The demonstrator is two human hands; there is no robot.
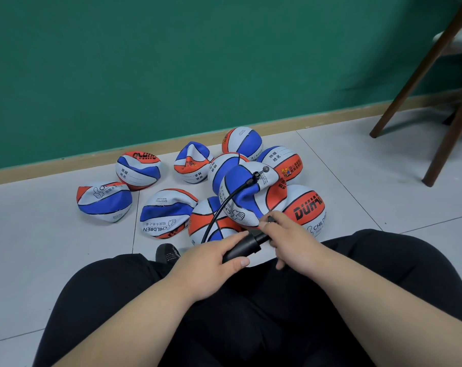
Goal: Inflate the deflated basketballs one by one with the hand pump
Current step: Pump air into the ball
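Just the corner of the room, really

Green wall fills the top of the frame, with a tan skirting board under it. Pale tiled floor below, and dark wooden chair legs angle in at the upper right.

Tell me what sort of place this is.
Probably a school or kindergarten room: a plain green wall, pale floor tiles, and deflated children's basketballs printed with class and name lines.
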